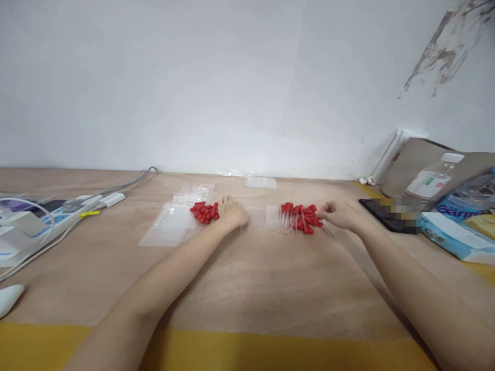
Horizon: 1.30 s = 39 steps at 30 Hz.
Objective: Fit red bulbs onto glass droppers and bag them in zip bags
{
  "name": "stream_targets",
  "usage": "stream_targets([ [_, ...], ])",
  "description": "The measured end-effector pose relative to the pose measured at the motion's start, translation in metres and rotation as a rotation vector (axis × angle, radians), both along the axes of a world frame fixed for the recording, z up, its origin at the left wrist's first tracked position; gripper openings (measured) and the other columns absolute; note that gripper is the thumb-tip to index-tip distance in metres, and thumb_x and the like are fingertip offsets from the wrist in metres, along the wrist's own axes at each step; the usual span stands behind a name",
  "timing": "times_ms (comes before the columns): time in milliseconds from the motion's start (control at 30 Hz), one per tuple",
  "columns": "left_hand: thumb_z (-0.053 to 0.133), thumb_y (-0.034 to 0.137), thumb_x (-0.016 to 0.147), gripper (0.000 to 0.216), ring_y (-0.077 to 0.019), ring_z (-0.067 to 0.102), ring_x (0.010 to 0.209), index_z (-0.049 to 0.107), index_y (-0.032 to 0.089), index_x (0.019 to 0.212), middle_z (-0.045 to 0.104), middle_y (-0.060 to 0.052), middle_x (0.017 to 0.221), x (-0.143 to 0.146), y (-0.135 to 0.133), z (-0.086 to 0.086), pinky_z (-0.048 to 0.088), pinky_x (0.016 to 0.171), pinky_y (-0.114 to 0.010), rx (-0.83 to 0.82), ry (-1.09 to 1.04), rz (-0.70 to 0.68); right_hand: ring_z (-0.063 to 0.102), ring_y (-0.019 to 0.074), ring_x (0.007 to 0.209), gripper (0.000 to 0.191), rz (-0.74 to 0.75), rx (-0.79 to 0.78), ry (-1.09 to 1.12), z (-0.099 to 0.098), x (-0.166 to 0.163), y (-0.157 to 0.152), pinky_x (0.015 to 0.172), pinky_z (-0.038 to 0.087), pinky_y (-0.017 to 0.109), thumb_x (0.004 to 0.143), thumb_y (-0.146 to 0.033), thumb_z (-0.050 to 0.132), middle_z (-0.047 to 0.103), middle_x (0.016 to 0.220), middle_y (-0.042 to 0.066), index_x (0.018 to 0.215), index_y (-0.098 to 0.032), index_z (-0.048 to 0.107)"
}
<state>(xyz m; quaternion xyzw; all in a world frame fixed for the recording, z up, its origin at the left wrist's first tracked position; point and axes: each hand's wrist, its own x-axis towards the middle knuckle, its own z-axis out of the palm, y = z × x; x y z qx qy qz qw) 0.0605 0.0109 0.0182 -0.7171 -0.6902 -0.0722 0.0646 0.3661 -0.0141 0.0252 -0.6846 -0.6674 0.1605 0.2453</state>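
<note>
My left hand (231,212) rests at the left end of a row of thin clear tubes (257,217), its fingers curled down and closed; what they grip is hidden. Just left of it lies a heap of red rubber bulbs (204,212). At the right end of the row is a pile of clear droppers with red bulbs (303,216). My right hand (337,214) is at the right side of this pile, thumb and forefinger pinched together beside a red bulb. Whatever is between those fingertips is too small to make out.
Clear plastic bags (164,226) lie flat on the left, with another small bag (261,182) near the wall. A power strip (58,216) with cables is at far left. On the right are a black phone (386,219), a tissue pack (456,237) and a bottle (433,178).
</note>
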Motion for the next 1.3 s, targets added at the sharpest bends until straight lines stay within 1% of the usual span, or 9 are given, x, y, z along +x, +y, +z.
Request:
stream_targets([
  [133,0.055,0.038,0.066,0.039,-0.0348,0.045,0.103,0.067,0.009,0.089,0.057,-0.021,0.103,-0.002,0.009,0.002,0.032,0.084,-0.041,-0.059,-0.037,0.045,0.054,0.0112,0.052,0.014,0.017,0.173,0.182,0.014,-0.013,-0.007,0.049,0.04,0.021,0.071,-0.029,0.059,0.061,0.06,0.002,0.068,-0.016,0.055],
  [267,0.051,0.036,0.072,0.034,-0.0348,0.047,0.102,0.066,0.008,0.085,0.057,-0.022,0.101,-0.004,0.005,0.009,0.035,0.081,-0.04,-0.038,-0.064,0.007,0.054,0.0108,0.054,0.015,0.227,0.379,0.314,0.017,-0.059,-0.031,0.049,0.041,0.021,0.076,-0.031,0.054,0.062,0.068,0.003,0.077,-0.017,0.055],
  [333,0.044,0.034,0.078,0.033,-0.0332,0.047,0.102,0.063,0.009,0.086,0.057,-0.021,0.102,-0.005,-0.005,0.016,0.036,0.081,-0.039,0.008,-0.076,-0.048,0.054,0.0106,0.056,0.012,0.406,0.375,0.24,0.01,-0.084,-0.045,0.052,0.041,0.021,0.079,-0.027,0.051,0.062,0.068,0.002,0.078,-0.018,0.057],
  [433,0.032,0.03,0.087,0.032,-0.0262,0.053,0.092,0.056,0.012,0.097,0.06,-0.014,0.097,-0.01,-0.024,0.021,0.039,0.075,-0.035,0.077,-0.104,-0.16,0.054,0.0105,0.058,0.01,0.56,0.38,0.1,-0.005,-0.11,-0.06,0.055,0.04,0.022,0.079,-0.018,0.049,0.062,0.067,0.0,0.074,-0.019,0.058],
  [533,0.028,0.028,0.09,0.027,-0.0204,0.056,0.072,0.048,0.015,0.102,0.061,-0.008,0.081,-0.024,-0.043,0.012,0.04,0.064,-0.031,0.116,-0.193,-0.397,0.055,0.0113,0.06,0.009,0.567,0.387,0.066,-0.023,-0.12,-0.063,0.057,0.042,0.023,0.076,-0.014,0.051,0.062,0.07,0.001,0.081,-0.019,0.058],
  [667,0.036,0.027,0.09,0.018,-0.0181,0.055,0.079,0.051,0.018,0.096,0.062,-0.005,0.088,-0.043,-0.057,-0.014,0.041,0.069,-0.029,0.241,-0.298,-0.662,0.057,0.0121,0.064,0.028,0.498,0.362,0.198,-0.042,-0.122,-0.057,0.061,0.045,0.025,0.073,-0.015,0.056,0.064,0.079,0.002,0.1,-0.019,0.054],
  [800,0.042,0.024,0.089,0.015,-0.0158,0.056,0.08,0.055,0.018,0.095,0.064,-0.003,0.087,-0.05,-0.063,-0.028,0.039,0.074,-0.029,0.347,-0.345,-0.804,0.057,0.0143,0.072,0.009,0.5,0.432,0.186,-0.047,-0.127,-0.055,0.068,0.045,0.028,0.074,-0.018,0.056,0.062,0.079,0.003,0.083,-0.019,0.059],
  [1133,0.039,0.027,0.09,0.02,-0.0142,0.056,0.082,0.057,0.018,0.093,0.064,-0.002,0.087,-0.043,-0.063,-0.032,0.037,0.074,-0.029,0.309,-0.315,-0.849,0.053,0.0134,0.071,0.01,0.582,0.46,0.155,-0.037,-0.132,-0.063,0.064,0.044,0.026,0.078,-0.016,0.051,0.057,0.079,0.004,0.086,-0.017,0.058],
  [1300,0.039,0.027,0.091,0.021,-0.0142,0.057,0.082,0.057,0.019,0.095,0.065,-0.002,0.087,-0.043,-0.064,-0.033,0.035,0.075,-0.03,0.29,-0.306,-0.857,0.056,0.0142,0.073,0.01,0.565,0.464,0.207,-0.039,-0.136,-0.065,0.066,0.045,0.028,0.08,-0.019,0.05,0.06,0.08,0.004,0.088,-0.019,0.057],
])
